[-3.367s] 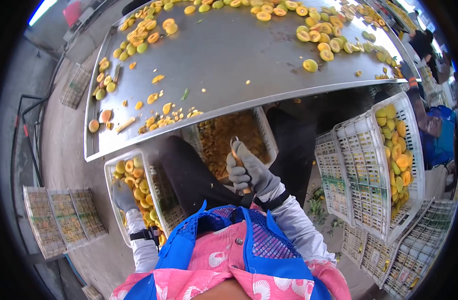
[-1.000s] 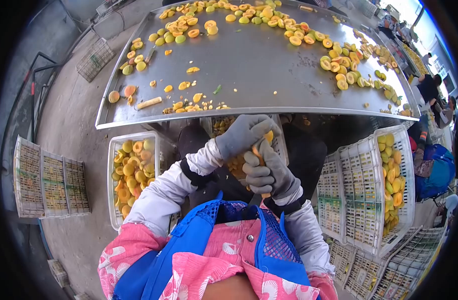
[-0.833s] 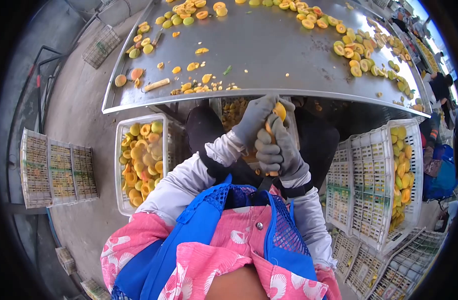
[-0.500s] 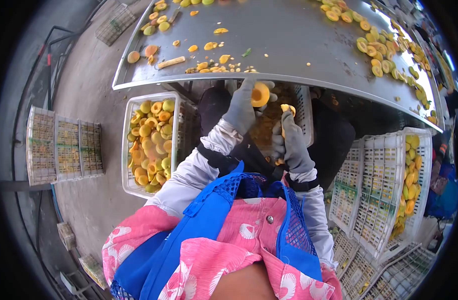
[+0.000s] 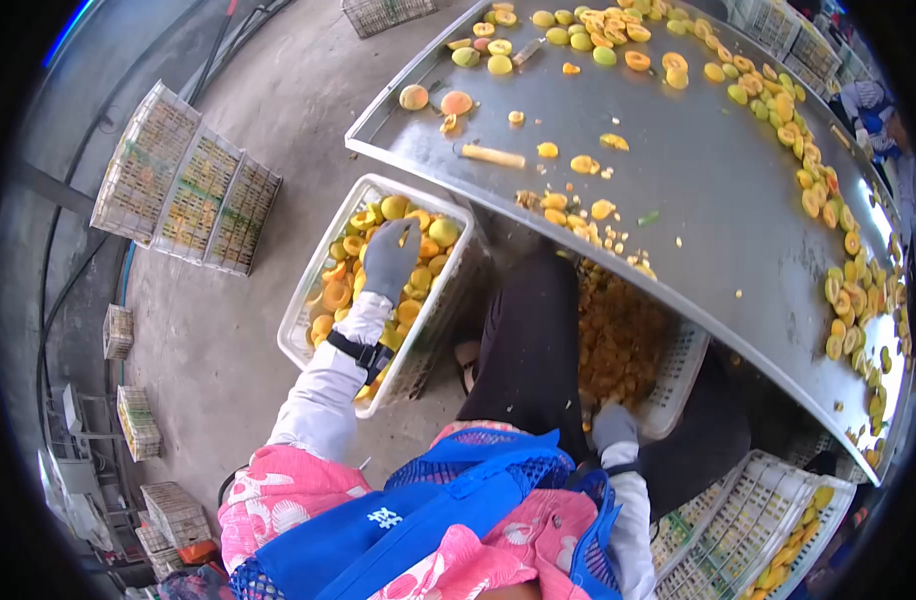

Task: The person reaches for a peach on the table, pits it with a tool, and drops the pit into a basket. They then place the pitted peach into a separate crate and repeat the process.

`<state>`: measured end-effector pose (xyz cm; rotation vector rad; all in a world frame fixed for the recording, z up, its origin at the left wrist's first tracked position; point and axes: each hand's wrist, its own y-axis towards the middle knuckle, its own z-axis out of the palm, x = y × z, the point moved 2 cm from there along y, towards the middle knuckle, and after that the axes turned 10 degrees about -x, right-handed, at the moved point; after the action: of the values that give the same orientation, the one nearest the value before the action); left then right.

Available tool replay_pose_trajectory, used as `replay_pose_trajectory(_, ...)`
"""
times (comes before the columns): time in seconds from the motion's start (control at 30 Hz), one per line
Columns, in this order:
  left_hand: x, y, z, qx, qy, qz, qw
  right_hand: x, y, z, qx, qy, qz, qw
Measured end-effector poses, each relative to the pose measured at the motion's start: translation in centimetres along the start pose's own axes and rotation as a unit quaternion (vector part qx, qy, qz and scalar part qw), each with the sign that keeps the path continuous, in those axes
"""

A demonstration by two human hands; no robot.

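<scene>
My left hand (image 5: 390, 262), in a grey glove, reaches down onto the yellow peach halves (image 5: 336, 294) heaped in a white plastic crate (image 5: 294, 318) on the floor to the left. Its back faces up and hides most of the fingers. Low between my knees is my gloved right hand (image 5: 614, 428), its fingers curled in beside a second white crate (image 5: 678, 392). That crate holds wet orange-brown scraps (image 5: 618, 335). A small orange bit shows at the right fingertips; I cannot tell what the hand grips.
A metal table (image 5: 668, 180) slants across the upper right, carrying peach halves (image 5: 778, 105), fruit scraps, a wooden-handled tool (image 5: 493, 156) and a knife (image 5: 527, 52). Stacked crates (image 5: 188, 185) stand at left. Another filled crate (image 5: 808, 520) sits at lower right.
My left hand has moved from the table edge, where it held a peach half, to the left crate. My right hand has lowered. The view has turned left.
</scene>
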<state>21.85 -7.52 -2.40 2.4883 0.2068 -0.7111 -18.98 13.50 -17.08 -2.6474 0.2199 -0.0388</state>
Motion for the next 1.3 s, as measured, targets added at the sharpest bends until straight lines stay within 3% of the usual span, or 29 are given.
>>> replay_pose_trajectory(0.03, -1.4, 2.2, 1.3, 0.001, -0.048, 0.005, 0.999, 0.1, -0.3, -2.3, -0.002, 0.062, -0.01, 0.998)
replay_pose_trajectory(0.1, -3.2, 7.4, 4.5, 0.071, 0.014, 0.025, 0.997, 1.0, -0.6, -7.3, -0.003, 0.228, 0.158, 0.961)
replay_pose_trajectory(0.17, -5.5, 12.3, 7.5, 0.072, 0.012, 0.0, 0.997, -1.1, 0.0, -0.1, 0.027, 0.097, 0.013, 0.995)
replay_pose_trajectory(0.27, -6.1, 19.8, 12.7, 0.097, 0.053, 0.07, 0.991, -0.5, -1.1, -2.1, 0.02, 0.154, 0.047, 0.987)
replay_pose_trajectory(0.3, -5.3, 22.6, 14.7, 0.115, 0.037, 0.094, 0.988, -2.0, -0.9, 4.3, -0.019, 0.013, -0.09, 0.996)
replay_pose_trajectory(0.37, -5.0, 27.3, 17.8, 0.116, 0.073, 0.073, 0.988, -2.0, -0.9, 5.6, 0.031, 0.0, -0.104, 0.994)
replay_pose_trajectory(0.43, -5.7, 31.4, 19.8, 0.111, 0.115, 0.052, 0.986, -2.1, -0.2, 6.3, 0.053, 0.072, -0.097, 0.991)
replay_pose_trajectory(0.5, -7.9, 34.6, 20.7, 0.101, 0.263, 0.057, 0.958, 0.3, 1.5, -3.5, 0.148, 0.209, 0.073, 0.964)
replay_pose_trajectory(0.53, -7.9, 36.1, 22.0, 0.101, 0.264, 0.054, 0.958, 0.4, 2.0, -4.2, 0.163, 0.239, 0.11, 0.951)
replay_pose_trajectory(0.6, -6.3, 39.6, 25.5, 0.091, 0.227, 0.049, 0.968, 0.9, 2.2, -4.7, 0.191, 0.266, 0.128, 0.936)
replay_pose_trajectory(0.63, -5.6, 41.0, 26.8, 0.147, 0.157, 0.047, 0.975, 1.1, 2.3, -4.8, 0.202, 0.274, 0.131, 0.931)
replay_pose_trajectory(0.67, -5.0, 41.5, 28.3, 0.17, 0.193, 0.073, 0.963, 1.2, 2.5, -4.9, 0.213, 0.279, 0.132, 0.927)
replay_pose_trajectory(0.77, -4.7, 42.0, 29.7, 0.202, 0.222, 0.156, 0.941, 1.5, 3.1, -4.9, 0.229, 0.289, 0.122, 0.922)
replay_pose_trajectory(0.83, -3.6, 41.4, 30.3, 0.169, 0.185, 0.203, 0.947, 1.5, 3.4, -4.8, 0.229, 0.291, 0.097, 0.924)
replay_pose_trajectory(0.97, -5.7, 35.9, 27.6, 0.216, 0.213, 0.173, 0.937, 1.5, 3.9, -3.4, 0.194, 0.273, -0.009, 0.942)
replay_pose_trajectory(1.0, -6.9, 34.0, 26.7, 0.227, 0.205, 0.183, 0.934, 1.6, 3.8, -3.6, 0.204, 0.328, 0.073, 0.92)
replay_pose_trajectory(1.03, -8.4, 32.1, 25.9, 0.241, 0.194, 0.189, 0.932, 1.4, 3.7, -2.3, 0.201, 0.327, 0.063, 0.921)
replay_pose_trajectory(1.1, -12.3, 27.1, 23.6, 0.252, 0.128, 0.19, 0.94, 1.1, 3.2, -1.7, 0.069, 0.275, -0.139, 0.949)
replay_pose_trajectory(1.13, -12.1, 24.7, 25.0, 0.183, 0.114, 0.26, 0.941, 0.9, 2.8, -1.9, 0.103, 0.322, -0.019, 0.941)
replay_pose_trajectory(1.17, -14.1, 22.2, 24.4, 0.207, 0.093, 0.232, 0.946, 0.2, 2.3, -1.3, 0.099, 0.319, -0.021, 0.943)
replay_pose_trajectory(1.23, -16.9, 16.8, 24.1, 0.234, 0.045, 0.229, 0.944, -0.1, 2.2, 0.8, 0.017, 0.122, -0.231, 0.965)
replay_pose_trajectory(1.3, -19.2, 12.6, 23.1, 0.232, 0.012, 0.257, 0.938, -0.7, 2.1, 1.8, -0.015, 0.097, -0.234, 0.967)
